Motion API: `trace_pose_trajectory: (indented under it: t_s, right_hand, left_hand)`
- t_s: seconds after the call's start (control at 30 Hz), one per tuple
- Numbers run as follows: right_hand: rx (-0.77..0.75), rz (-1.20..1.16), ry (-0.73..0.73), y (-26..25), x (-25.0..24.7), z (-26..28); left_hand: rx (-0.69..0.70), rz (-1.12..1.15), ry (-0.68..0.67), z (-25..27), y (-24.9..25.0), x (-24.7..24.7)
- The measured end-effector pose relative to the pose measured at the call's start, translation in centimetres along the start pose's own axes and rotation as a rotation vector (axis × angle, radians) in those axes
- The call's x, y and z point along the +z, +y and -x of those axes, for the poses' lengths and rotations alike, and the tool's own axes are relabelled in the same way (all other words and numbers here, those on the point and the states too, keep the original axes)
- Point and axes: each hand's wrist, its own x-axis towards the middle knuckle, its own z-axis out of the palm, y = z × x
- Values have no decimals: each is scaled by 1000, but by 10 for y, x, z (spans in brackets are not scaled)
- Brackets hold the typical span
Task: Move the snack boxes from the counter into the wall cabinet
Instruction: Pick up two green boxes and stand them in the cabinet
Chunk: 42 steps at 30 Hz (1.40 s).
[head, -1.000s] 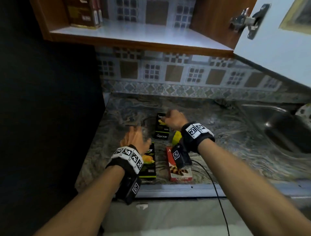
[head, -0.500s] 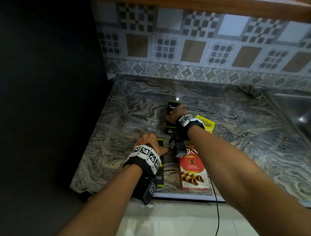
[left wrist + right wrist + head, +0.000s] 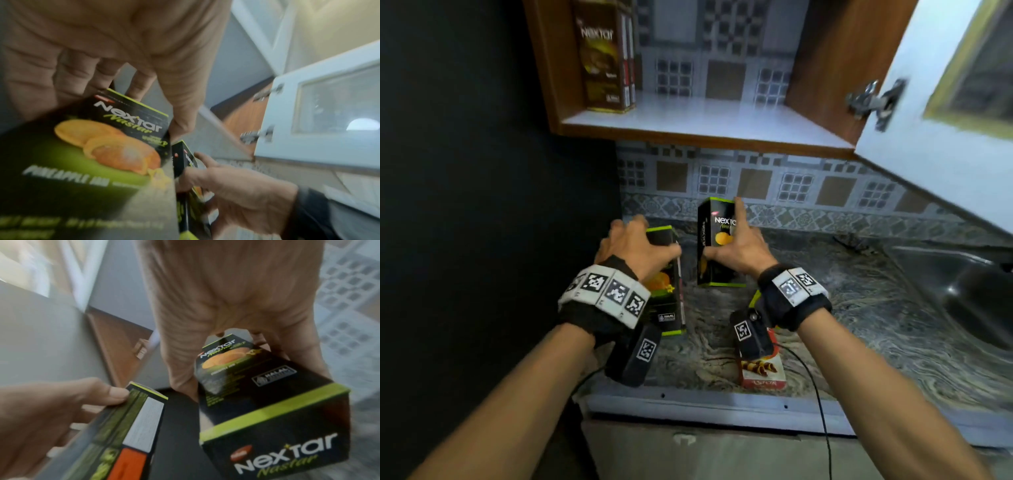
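Both hands, L [image 3: 635, 245] & R [image 3: 736, 250], now grip one Nextar box each [image 3: 666, 274] [image 3: 717, 240], lifted off counter [image 3: 859, 325] since 0.5 s ago; cabinet [image 3: 705, 116] next.

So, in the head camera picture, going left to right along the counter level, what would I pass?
Dark wall → left hand gripping one black Nextar box → right hand holding a second black Nextar box upright → bare marble counter → steel sink.

cabinet shelf [image 3: 715, 113] – bare right of brown box [image 3: 604, 58] | door [image 3: 935, 144] swung open, right
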Motion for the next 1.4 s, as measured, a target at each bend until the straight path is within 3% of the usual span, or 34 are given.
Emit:
trace_pose_trajectory:
  t_s: [0.27,0.4,0.57,0.7,0.97,1.23,1.4]
  right_hand:
    - [-387,-135,185,-113,-95,73]
    - [-472,-189,262,-163,-132,54]
    - [-454,-181,331,-209,-169,-7]
    - [-397,-168,372,-232,-180,-71]
    - [-273,-188,358,-234,-160,-170]
    - [-191,-120,225,-213,-140,-204]
    - [-159,-75,135,-224,-153,-211]
  left_hand:
    - [202,114,393,29,36,-150]
    - [295,110,518,11,66,-200]
    - [358,149,625,-38,104,-233]
    - [358,181,654,-88,128,-230]
    - [286,151,546,-165,148,-173]
    - [279,34,502,-198,148,-138]
    - [351,-183,524,-212,147,-137]
